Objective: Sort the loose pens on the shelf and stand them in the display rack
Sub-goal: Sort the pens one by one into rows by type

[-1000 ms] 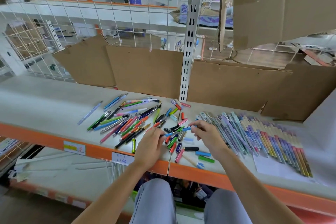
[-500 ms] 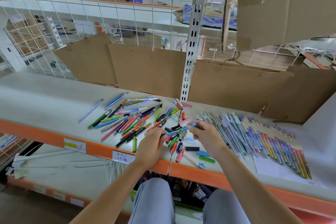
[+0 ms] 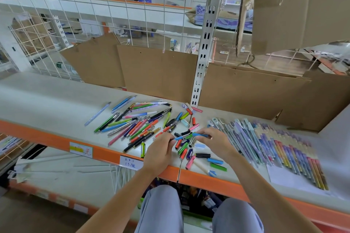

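Both forearms reach forward side by side, the left hand [image 3: 161,149] and right hand [image 3: 214,141] close together, palms down, fingers curled, each pinching one end of a slim blue pen [image 3: 191,136].

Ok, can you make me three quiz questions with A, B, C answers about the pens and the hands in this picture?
1. Where is the neat row of pens?
A. right of the hands
B. left of the loose pile
C. under the shelf

2. What colour is the pen held between the hands?
A. yellow
B. blue
C. white

3. What are the hands doing?
A. resting flat
B. both pinching one pen
C. holding a box

Answers:
1 A, the row lies beyond the right hand, opposite the loose pile.
2 B, its barrel is blue.
3 B, the left hand and right hand each pinch an end.
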